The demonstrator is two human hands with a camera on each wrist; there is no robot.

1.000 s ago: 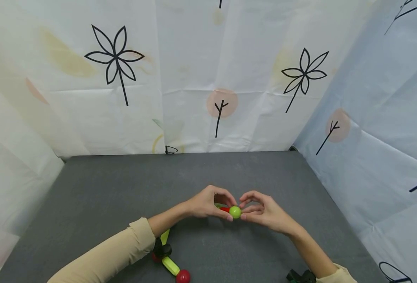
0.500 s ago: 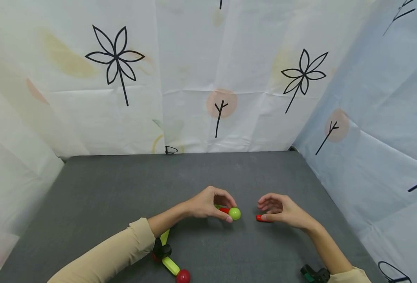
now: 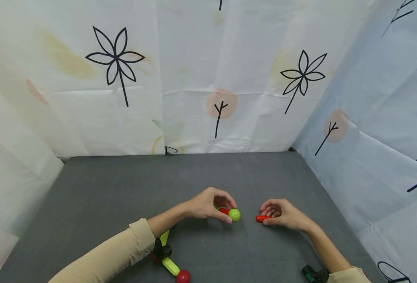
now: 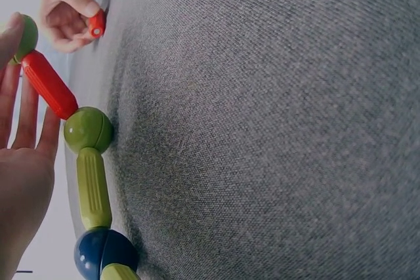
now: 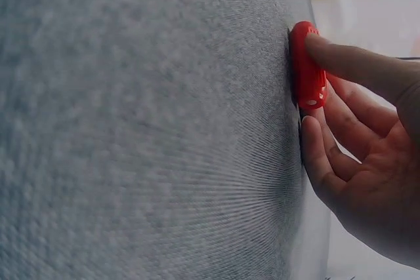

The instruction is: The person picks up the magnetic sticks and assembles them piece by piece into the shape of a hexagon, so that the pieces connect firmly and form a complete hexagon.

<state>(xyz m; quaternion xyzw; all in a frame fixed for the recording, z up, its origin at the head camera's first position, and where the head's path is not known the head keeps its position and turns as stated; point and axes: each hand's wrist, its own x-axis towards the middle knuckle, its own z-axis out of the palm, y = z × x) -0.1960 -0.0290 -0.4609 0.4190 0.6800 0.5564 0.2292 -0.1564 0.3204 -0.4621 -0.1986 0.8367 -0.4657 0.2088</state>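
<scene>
My left hand (image 3: 208, 204) pinches the far end of a chain of magnetic balls and rods, thumb against a green ball (image 3: 234, 214). In the left wrist view, a red rod (image 4: 50, 85) runs from that end ball to another green ball (image 4: 88, 129), then a yellow-green rod (image 4: 94, 187) and a dark blue ball (image 4: 105, 254). To the right, my right hand (image 3: 286, 214) holds a loose red magnetic rod (image 3: 263, 218) under its thumb, low at the cloth. The right wrist view shows this red rod (image 5: 307, 65) lengthwise, the other fingers curled behind it.
By the left sleeve lie more chain parts, a yellow-green rod (image 3: 171, 266) and a red ball (image 3: 183, 276). The grey table (image 3: 123, 181) is bordered by white printed curtains (image 3: 190, 59) behind and at both sides.
My right hand has drawn away rightward from the green ball, and the loose red rod now shows at its thumb, low on the table. The left hand has stayed in place with the chain.
</scene>
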